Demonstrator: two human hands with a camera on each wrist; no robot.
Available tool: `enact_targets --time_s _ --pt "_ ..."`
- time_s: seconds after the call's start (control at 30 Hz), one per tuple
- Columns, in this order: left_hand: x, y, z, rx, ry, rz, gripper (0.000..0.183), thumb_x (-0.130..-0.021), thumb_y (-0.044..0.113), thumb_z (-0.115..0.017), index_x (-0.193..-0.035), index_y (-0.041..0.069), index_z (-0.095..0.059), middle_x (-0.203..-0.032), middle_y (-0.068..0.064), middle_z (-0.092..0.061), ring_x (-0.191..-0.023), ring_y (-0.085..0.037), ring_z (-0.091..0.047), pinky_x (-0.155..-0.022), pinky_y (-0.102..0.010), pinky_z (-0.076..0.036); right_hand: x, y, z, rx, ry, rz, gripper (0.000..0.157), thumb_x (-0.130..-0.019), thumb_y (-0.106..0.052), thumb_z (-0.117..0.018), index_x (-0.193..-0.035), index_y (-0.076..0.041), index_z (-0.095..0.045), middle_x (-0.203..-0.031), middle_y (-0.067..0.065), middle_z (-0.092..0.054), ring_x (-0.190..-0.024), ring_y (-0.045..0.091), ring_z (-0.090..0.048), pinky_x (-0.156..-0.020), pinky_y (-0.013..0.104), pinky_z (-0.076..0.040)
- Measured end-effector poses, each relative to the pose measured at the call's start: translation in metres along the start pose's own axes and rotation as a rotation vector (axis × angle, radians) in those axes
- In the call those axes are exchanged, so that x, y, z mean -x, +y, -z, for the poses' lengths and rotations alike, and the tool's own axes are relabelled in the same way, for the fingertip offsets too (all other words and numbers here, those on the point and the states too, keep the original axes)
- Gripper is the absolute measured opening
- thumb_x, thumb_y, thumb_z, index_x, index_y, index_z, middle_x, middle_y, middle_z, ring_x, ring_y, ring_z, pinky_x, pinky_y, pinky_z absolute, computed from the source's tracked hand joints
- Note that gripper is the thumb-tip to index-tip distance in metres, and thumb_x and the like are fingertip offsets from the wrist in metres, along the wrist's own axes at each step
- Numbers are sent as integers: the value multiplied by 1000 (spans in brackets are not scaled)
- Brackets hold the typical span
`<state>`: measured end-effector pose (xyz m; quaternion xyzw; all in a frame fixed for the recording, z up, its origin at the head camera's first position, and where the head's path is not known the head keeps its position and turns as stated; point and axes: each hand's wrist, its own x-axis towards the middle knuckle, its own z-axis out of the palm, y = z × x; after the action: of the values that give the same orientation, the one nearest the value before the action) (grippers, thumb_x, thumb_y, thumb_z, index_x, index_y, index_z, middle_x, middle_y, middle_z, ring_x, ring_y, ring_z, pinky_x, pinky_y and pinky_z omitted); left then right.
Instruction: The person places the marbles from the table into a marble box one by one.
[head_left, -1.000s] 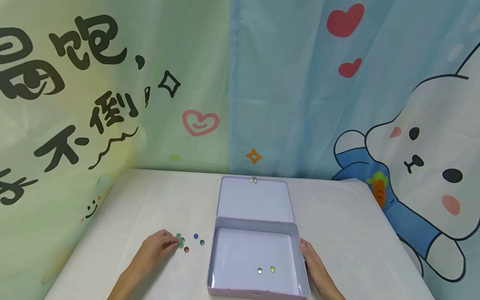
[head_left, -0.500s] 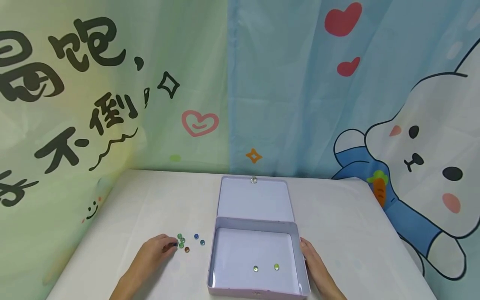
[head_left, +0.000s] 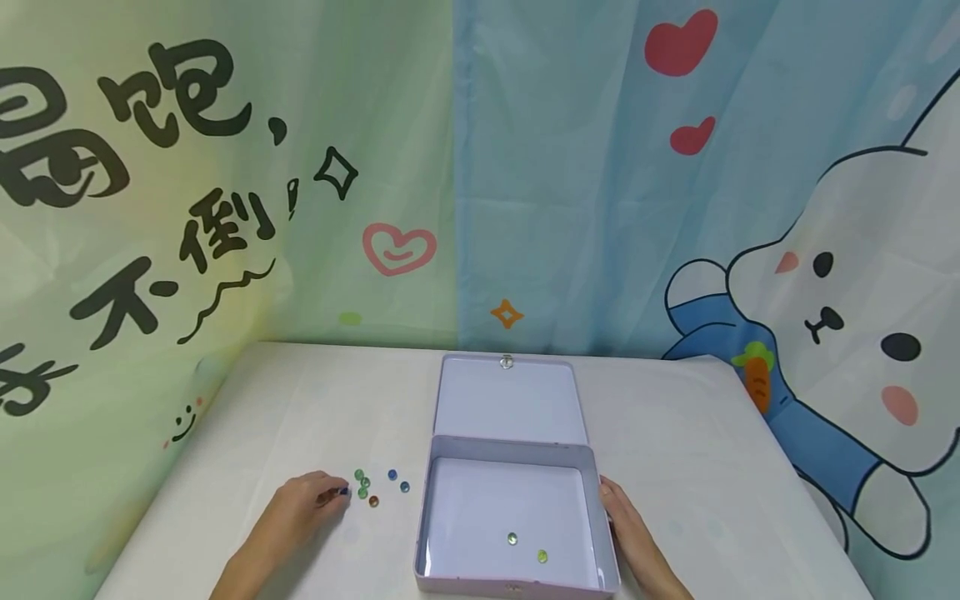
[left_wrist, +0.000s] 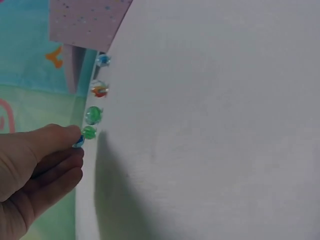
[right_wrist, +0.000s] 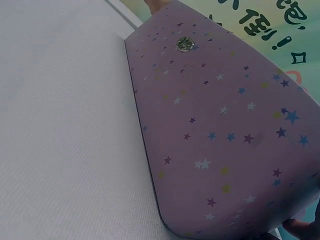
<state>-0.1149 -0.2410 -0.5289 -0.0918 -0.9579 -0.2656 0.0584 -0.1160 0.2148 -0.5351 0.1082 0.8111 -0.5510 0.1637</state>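
My left hand (head_left: 303,504) pinches a dark blue marble (left_wrist: 78,142) between thumb and fingertips. It is just left of three green marbles (head_left: 365,482). A brown marble (head_left: 373,502) lies beside the green ones, and two blue marbles (head_left: 405,487) sit nearer the box. My right hand (head_left: 637,537) rests its fingers against the outer right side of an opened lilac box (head_left: 423,533), whose lid (head_left: 512,400) lies back on the table. Inside are a pale green marble (head_left: 512,538) and a yellow-green marble (head_left: 542,556). The right wrist view shows stars on the box's outside.
A white cloth covers the table (head_left: 675,442). Behind it hangs a printed curtain (head_left: 570,208) with hearts, lettering and a white rabbit figure. A small metal clasp (head_left: 506,362) is fixed at the lid's far edge.
My left hand has drawn slightly left and nearer, away from the green marbles, with the blue marble in its fingertips. The two marbles inside the box have rolled a little. The right hand stays put.
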Motion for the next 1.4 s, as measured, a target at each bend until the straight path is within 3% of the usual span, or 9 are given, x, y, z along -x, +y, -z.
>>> enact_targets --time_s 0.3,0.43,0.57,0.77,1.03,1.23,1.4 --pt "-7 5 18 91 38 -198 14 -79 6 -76 -93 6 -74 -83 4 -72 -72 2 -63 -63 -16 -55 1 1 0 -16 -6 -1 78 -98 -64 -23 -152 -7 -21 -153 23 -29 -138 47 -33 -108 66 -32" --pt "-19 12 31 126 78 -292 17 -77 2 -77 -94 3 -73 -83 3 -73 -71 1 -65 -63 -17 -56 1 0 1 -19 -15 6 78 -98 -64 -23 -152 -6 -20 -155 23 -27 -140 48 -29 -109 66 -29" --pt "-31 20 45 162 79 -341 18 -77 1 -77 -95 3 -74 -85 4 -73 -73 2 -65 -64 -17 -56 0 0 1 -9 -10 0 79 -98 -64 -23 -152 -7 -20 -156 23 -26 -142 47 -27 -110 66 -28" --pt "-47 39 58 257 -3 -378 16 -84 8 -74 -99 9 -74 -89 5 -74 -77 2 -65 -68 -18 -57 -1 1 0 2 -6 -13 80 -98 -65 -22 -152 -6 -20 -155 24 -26 -141 48 -28 -109 66 -30" --pt "-72 78 64 414 -159 -437 16 -89 19 -71 -103 14 -74 -95 4 -74 -82 -2 -67 -75 -20 -58 -1 1 0 4 -2 -9 79 -98 -65 -22 -152 -7 -21 -155 24 -26 -141 47 -28 -109 66 -30" --pt "-88 103 61 456 -278 -477 19 -88 21 -71 -106 14 -73 -98 3 -74 -87 -4 -67 -79 -22 -58 0 0 0 0 -1 -9 78 -99 -63 -22 -151 -5 -21 -152 25 -31 -135 47 -37 -106 65 -35" --pt "-104 121 49 431 -347 -508 17 -87 15 -72 -104 14 -74 -96 3 -74 -86 -2 -67 -79 -20 -57 0 -1 1 -15 -7 -2 77 -99 -62 -23 -151 -6 -21 -150 25 -33 -132 47 -40 -104 65 -37"
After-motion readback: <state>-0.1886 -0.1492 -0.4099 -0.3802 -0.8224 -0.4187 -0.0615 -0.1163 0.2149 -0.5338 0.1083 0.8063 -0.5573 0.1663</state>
